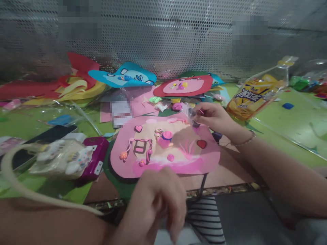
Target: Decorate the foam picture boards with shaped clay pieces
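My right hand (212,117) is closed in a pinch on a small clear plastic wrapper (188,111) with something dark by it, over the upper right edge of a pink card (125,136). On the card are drawn hearts, a painted pink band, and small clay pieces, among them a pink and blue clay piece (167,136) and an orange clay flower (123,155). My left hand (160,200) hangs in front of the card's near edge, fingers bent downward and smeared by motion. Whether it holds anything is hidden.
Behind the card lie clay lumps (177,107), a red and pink card (184,85) and a blue card (125,76). A bottle with a yellow label (258,93) stands tilted at right. At left are a strapped pouch (61,158), a purple case (95,153) and a dark phone-like slab (48,136).
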Available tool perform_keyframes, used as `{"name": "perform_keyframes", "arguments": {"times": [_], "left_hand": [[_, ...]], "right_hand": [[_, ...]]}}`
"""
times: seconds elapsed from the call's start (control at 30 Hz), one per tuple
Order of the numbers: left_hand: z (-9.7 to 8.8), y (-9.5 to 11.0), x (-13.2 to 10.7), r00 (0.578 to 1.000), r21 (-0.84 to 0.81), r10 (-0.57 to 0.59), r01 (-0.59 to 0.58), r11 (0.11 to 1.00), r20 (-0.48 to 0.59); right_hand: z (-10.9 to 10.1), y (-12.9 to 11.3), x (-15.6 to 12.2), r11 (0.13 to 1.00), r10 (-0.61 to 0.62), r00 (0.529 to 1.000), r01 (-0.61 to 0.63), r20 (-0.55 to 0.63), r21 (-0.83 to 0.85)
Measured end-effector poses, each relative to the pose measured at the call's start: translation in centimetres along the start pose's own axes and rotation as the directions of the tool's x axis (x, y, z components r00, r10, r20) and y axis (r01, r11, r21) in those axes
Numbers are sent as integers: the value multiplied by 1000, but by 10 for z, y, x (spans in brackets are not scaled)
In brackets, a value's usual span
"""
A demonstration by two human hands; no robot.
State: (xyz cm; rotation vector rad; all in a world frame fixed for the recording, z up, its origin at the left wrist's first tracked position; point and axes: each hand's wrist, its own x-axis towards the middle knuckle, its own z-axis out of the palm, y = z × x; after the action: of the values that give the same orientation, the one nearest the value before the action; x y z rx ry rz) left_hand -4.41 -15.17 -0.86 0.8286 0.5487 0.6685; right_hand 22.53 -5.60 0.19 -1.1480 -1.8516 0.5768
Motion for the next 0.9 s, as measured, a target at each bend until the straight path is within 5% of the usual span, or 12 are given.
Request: {"name": "perform_keyframes", "arguments": {"times": [0.13,0.3,0.57,0.8,0.9], "left_hand": [[7,-3,15,997,-38,-76,76,996,-3],[8,-8,18,990,15,-143,143,990,-8],[-1,-14,20,995,-170,-68,79,982,67],[0,-22,33,960,-94,-278,280,955,30],[1,-22,35,952,-90,-305,302,949,-19]], "right_hand": [[-11,-19,-6,991,-128,991,127,41,29],[-6,-42,-17,976,-156,980,133,126,171],[30,-61,-24,885,-447,799,330,402,329],[29,-52,-23,935,-331,829,222,451,277],[23,-57,-27,961,-221,886,128,407,245]]}}
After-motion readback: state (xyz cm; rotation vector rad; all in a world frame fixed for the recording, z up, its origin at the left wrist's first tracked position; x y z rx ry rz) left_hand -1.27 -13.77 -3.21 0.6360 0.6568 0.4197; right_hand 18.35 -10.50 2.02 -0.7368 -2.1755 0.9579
